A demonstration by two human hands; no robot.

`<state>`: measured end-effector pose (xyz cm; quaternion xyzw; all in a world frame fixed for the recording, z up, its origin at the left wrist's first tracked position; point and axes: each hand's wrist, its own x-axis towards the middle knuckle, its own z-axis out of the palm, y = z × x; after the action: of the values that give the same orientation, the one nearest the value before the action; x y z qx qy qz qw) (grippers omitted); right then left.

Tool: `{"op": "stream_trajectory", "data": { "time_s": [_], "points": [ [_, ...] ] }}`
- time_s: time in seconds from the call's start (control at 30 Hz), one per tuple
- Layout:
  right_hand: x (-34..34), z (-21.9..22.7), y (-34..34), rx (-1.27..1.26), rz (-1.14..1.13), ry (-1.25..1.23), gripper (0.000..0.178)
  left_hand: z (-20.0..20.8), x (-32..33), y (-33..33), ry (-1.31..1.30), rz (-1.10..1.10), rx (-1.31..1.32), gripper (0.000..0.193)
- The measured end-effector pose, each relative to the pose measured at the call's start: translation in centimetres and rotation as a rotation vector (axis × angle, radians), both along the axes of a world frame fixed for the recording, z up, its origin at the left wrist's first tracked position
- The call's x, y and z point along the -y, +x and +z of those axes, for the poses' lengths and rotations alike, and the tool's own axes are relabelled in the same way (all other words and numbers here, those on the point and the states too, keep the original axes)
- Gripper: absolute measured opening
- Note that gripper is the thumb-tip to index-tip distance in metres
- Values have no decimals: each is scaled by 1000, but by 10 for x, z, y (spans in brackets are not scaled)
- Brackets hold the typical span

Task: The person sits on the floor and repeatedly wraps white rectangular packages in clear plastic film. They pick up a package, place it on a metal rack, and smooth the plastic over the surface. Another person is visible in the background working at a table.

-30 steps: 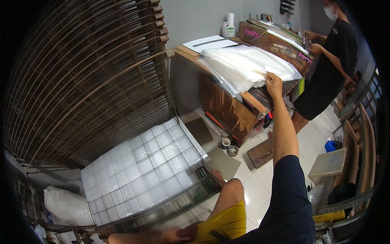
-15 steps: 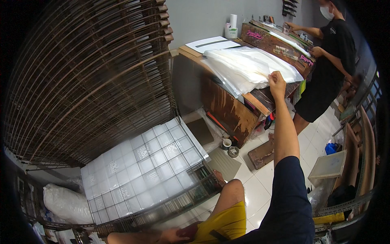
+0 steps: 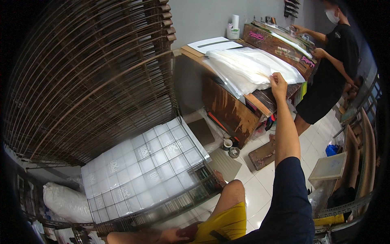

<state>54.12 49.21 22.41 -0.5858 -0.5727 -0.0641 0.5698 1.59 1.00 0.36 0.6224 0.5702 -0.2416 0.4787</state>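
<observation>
Two bare hands work far apart. Nearest, the left hand (image 3: 172, 234) rests low against the yellow shorts (image 3: 227, 221), fingers loosely curled together, holding nothing visible. Beyond it lies the wire drying rack shelf (image 3: 142, 171) covering printed white sheets. Farther off, the right hand (image 3: 278, 84) reaches out, fingers pinched shut on the edge of the stack of translucent white plastic sheets (image 3: 248, 67) lying on the worn wooden table (image 3: 227, 110).
</observation>
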Motion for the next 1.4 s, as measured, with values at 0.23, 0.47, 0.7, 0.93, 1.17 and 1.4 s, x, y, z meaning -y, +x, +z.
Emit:
{"op": "stream_trajectory", "data": {
  "time_s": [0.23,0.47,0.7,0.93,1.17,1.4],
  "points": [
    [-3,-7,3,61,1,-81,22,0,7,-2,82,-16,15,93],
    [3,-4,3,185,-57,-195,46,1,4,-4,90,-15,51,85],
    [11,-7,8,7,-91,-170,52,-4,5,-6,27,-6,35,90],
    [26,-8,-3,-74,1,-182,48,2,9,-7,73,24,40,94],
    [36,-6,-15,-168,49,-115,46,-13,19,-12,156,39,69,90],
    [16,8,4,-580,92,135,46,-6,20,-9,300,63,127,81]
  ]
}}
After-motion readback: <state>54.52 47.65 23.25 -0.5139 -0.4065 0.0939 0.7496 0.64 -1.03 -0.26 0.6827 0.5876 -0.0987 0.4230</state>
